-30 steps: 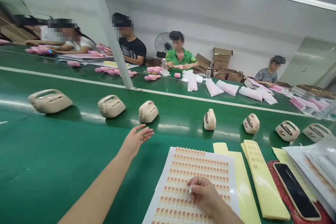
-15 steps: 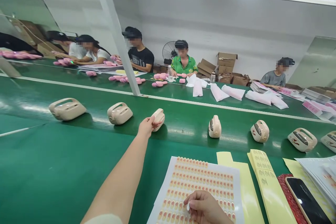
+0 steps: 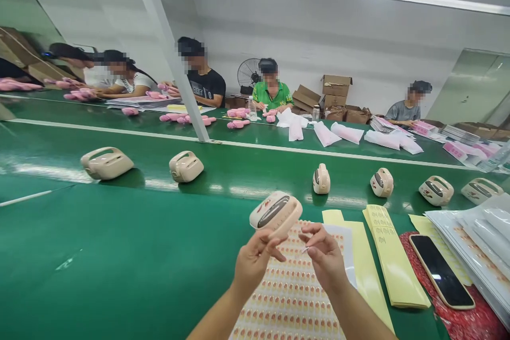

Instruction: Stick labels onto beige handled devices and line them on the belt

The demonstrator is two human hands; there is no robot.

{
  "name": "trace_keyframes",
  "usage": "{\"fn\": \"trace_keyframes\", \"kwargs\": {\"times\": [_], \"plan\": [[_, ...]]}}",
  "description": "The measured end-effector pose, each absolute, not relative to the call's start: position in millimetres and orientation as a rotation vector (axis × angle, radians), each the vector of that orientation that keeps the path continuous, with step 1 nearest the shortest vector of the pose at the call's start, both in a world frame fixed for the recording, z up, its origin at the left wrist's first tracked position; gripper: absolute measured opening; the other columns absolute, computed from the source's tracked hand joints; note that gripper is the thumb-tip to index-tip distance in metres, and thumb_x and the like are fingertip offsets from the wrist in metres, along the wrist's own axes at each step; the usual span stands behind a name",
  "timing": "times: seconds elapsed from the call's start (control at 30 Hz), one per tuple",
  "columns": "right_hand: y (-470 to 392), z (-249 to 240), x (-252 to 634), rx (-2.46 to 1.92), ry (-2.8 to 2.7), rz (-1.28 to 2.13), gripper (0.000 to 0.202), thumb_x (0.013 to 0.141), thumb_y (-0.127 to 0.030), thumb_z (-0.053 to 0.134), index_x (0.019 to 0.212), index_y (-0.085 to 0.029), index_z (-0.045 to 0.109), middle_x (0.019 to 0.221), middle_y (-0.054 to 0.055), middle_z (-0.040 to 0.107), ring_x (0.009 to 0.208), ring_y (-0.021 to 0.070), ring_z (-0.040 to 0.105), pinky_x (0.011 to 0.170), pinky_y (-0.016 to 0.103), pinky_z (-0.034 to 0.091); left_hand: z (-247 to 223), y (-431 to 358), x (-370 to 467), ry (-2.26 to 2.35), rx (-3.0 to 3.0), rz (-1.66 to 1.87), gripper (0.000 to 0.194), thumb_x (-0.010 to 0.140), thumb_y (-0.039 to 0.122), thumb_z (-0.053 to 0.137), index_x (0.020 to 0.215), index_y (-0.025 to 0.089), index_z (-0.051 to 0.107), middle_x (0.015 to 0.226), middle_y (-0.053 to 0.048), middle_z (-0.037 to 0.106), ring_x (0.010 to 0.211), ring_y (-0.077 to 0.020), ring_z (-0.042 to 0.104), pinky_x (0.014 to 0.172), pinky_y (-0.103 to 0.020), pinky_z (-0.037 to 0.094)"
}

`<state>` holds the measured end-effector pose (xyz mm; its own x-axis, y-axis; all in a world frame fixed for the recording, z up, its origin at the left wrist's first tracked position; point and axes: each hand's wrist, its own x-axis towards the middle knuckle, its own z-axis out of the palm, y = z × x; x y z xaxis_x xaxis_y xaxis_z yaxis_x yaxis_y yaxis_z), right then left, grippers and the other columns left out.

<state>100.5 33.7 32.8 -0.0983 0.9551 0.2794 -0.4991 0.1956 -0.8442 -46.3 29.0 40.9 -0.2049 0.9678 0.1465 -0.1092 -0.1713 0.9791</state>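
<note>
A beige device (image 3: pixel 275 213) with a dark oval panel and a handle is tilted above the sticker sheet, held at its lower edge by my left hand (image 3: pixel 257 257). My right hand (image 3: pixel 323 255) is beside it, apart from the device, pinching a small white sticker (image 3: pixel 306 249) between thumb and finger. Beneath both hands lies the sheet of small oval stickers (image 3: pixel 287 289), partly covered by them. Similar beige devices stand in a row behind, such as one at the left (image 3: pixel 107 163) and one right of centre (image 3: pixel 321 179).
Yellow label strips (image 3: pixel 392 260), a phone (image 3: pixel 442 271) on red wrap and stacked sheets (image 3: pixel 474 244) lie at the right. Across the green table (image 3: pixel 239 154) several people sit among pink items and white bags. A slanted metal post (image 3: pixel 171 53) rises at the divider.
My left hand has lifted a device off the row and brought it nearer, over the sticker sheet. My right hand has risen beside it, keeping the small sticker. The view has shifted slightly.
</note>
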Motion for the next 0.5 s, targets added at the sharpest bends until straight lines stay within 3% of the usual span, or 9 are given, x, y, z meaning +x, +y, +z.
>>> {"fn": "trace_keyframes", "kwargs": {"times": [0.07,0.13,0.27,0.37,0.43,0.5], "plan": [[25,46,98,-0.556,-1.213,1.170,0.006,0.062,-0.032,0.074,0.064,-0.029,0.069,0.091,0.005,0.056,0.094,0.0212,0.049,0.088,0.038,0.035,36,12,-29,1.127,1.125,1.508,0.017,0.061,0.037,0.069,0.066,0.022,0.062,0.044,-0.001,0.060,0.048,-0.0225,0.059,0.058,-0.031,0.045],[18,53,92,-0.596,-1.256,1.076,0.003,0.065,-0.030,0.071,0.066,-0.029,0.069,0.090,0.005,0.056,0.086,0.0196,0.051,0.080,0.036,0.039,32,-1,-13,1.077,1.112,1.485,0.018,0.062,0.039,0.067,0.067,0.023,0.063,0.047,-0.001,0.061,0.041,-0.0203,0.056,0.051,-0.031,0.043],[21,55,85,-0.710,-1.002,0.977,0.014,0.063,-0.037,0.071,0.061,-0.025,0.064,0.062,-0.001,0.047,0.059,0.0128,0.045,0.059,0.029,0.038,25,-22,4,0.991,1.010,1.493,0.024,0.069,0.048,0.059,0.078,0.025,0.059,0.044,0.002,0.058,0.043,-0.0196,0.056,0.052,-0.031,0.045],[27,62,92,-0.723,-0.831,1.064,0.023,0.056,-0.040,0.075,0.059,-0.022,0.061,0.051,-0.006,0.040,0.048,0.0088,0.039,0.051,0.026,0.033,13,-30,-2,0.964,0.724,1.594,0.031,0.071,0.049,0.058,0.092,0.027,0.055,0.045,0.006,0.054,0.038,-0.0136,0.049,0.041,-0.024,0.040],[27,70,99,-0.684,-0.732,1.199,0.028,0.051,-0.042,0.077,0.059,-0.022,0.058,0.046,-0.008,0.036,0.042,0.0066,0.033,0.046,0.024,0.030,3,-30,-8,1.027,0.503,1.616,0.029,0.070,0.047,0.060,0.089,0.026,0.055,0.048,0.007,0.052,0.036,-0.0098,0.044,0.039,-0.021,0.038],[23,77,103,-0.619,-0.645,1.312,0.031,0.049,-0.043,0.078,0.060,-0.023,0.056,0.042,-0.010,0.031,0.039,0.0057,0.028,0.042,0.023,0.028,-4,-27,-9,1.056,0.439,1.506,0.028,0.070,0.051,0.057,0.082,0.025,0.058,0.059,0.002,0.059,0.046,-0.0130,0.054,0.045,-0.025,0.045]]}}
